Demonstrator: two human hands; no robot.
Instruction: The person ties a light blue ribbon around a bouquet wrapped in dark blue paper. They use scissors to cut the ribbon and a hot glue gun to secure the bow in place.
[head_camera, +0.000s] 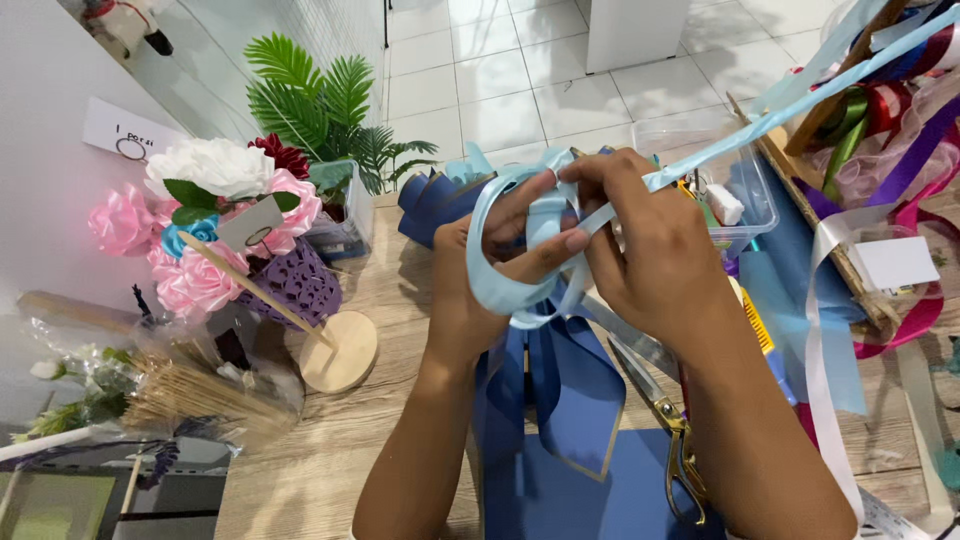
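Here the fingers (560, 185) of both hands pinch a light blue ribbon (500, 290), wound in loops around the left hand (480, 270), while the right hand (650, 250) holds the strand that runs up to the right. Under the hands lie dark blue paper (560, 400) and gold scissors (665, 420) on the wooden surface (330, 440). To the left stands a bouquet of pink and white flowers (210, 220), and coloured ribbons (880, 120) hang at the right.
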